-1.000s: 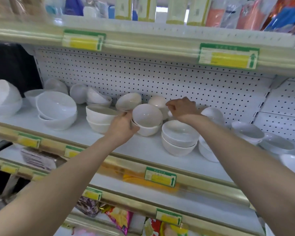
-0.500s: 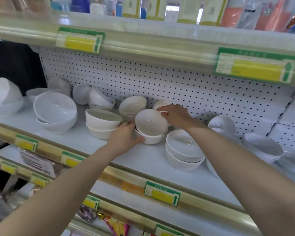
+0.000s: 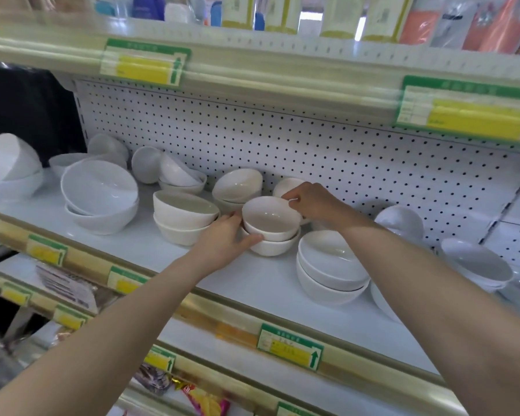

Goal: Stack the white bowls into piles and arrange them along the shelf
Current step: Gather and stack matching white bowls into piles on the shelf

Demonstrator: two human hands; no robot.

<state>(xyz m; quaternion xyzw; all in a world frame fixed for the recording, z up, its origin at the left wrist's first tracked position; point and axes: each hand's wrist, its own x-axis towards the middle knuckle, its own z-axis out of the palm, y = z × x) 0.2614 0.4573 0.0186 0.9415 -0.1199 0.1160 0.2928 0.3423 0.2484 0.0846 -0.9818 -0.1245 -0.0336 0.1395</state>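
While nested on white shelf [image 3: 246, 291], two small white bowls [image 3: 272, 228], left hand [image 3: 222, 246] curled round them, right hand [image 3: 314, 202] fingers [image 3: 289, 196] pinching top rim.

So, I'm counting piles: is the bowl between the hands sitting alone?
No, the top bowl sits nested in a second bowl beneath it.

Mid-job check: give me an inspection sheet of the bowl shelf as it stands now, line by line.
Surface: white shelf, bare strip along its front.
Job's things: centre pile of two bowls, top bowl nested in it; left pile and right pile, two bowls each; tipped bowls at the back, unstacked.
Clutter: nothing seen.
Grippers: left hand grips the centre pile's left side; right hand pinches the top bowl's far rim.
Cables: nothing seen.
Surroundings: pegboard back panel; price tags on the rails; packaged goods above.
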